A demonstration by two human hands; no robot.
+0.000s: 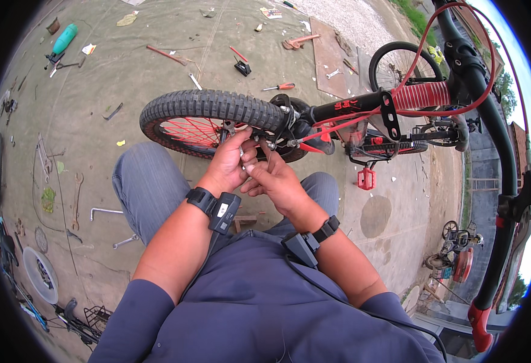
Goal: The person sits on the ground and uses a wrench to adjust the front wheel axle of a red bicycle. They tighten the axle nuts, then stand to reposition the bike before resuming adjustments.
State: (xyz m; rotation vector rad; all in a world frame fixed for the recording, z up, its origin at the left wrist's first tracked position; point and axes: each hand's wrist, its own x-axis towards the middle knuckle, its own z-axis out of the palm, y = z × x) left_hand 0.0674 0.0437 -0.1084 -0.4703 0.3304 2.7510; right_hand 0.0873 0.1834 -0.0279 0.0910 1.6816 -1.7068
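A bicycle leans across the view in front of me, its knobbly black tyre [208,104] and red spokes [187,132] close to my hands. My left hand [226,162] is closed, thumb and fingers pinched beside the wheel; a small bit of metal shows at the fingers, too small to name. My right hand [279,183] meets it from the right, fingers curled in a pinch near the brake arm [271,144] by the fork. What its fingertips hold is hidden. Black straps with small boxes sit on both wrists.
The handlebar [507,163] with its red cables arches over my right side. A red pedal [366,179] sticks out past my right knee. Tools lie about the ground: a screwdriver [279,86], a spanner [78,199], a socket wrench [105,212]. A white basin [39,275] stands at far left.
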